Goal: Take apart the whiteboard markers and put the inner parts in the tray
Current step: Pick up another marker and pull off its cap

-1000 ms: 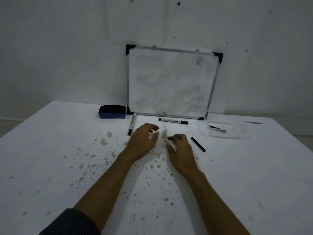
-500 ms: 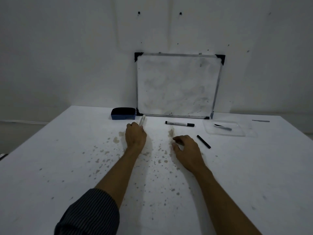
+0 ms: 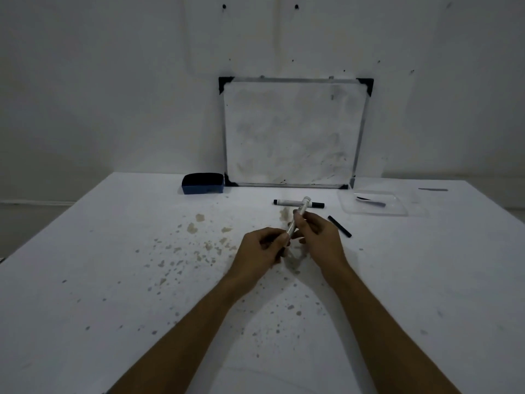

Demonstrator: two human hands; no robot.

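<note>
- The whiteboard [image 3: 292, 132] leans on the wall at the table's [image 3: 85, 280] far edge; every place below is told from it.
- Right of its lower corner sits the clear tray [image 3: 397, 212], holding at least one dark inner part [image 3: 369, 201], so the job looks partly done.
- In front of the whiteboard, left hand [image 3: 260, 251] and right hand [image 3: 319, 237] both clamp one marker [image 3: 298, 216], seemingly not yet apart.
- Just before its base lies a second marker [image 3: 287, 202], whole, left to do.
- Nearer, a black piece [image 3: 339, 226] lies outside the tray.

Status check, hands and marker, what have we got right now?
Left hand and right hand both gripping one marker, lifted off table. Tray far right, holding one part. Nothing blocking.
</note>
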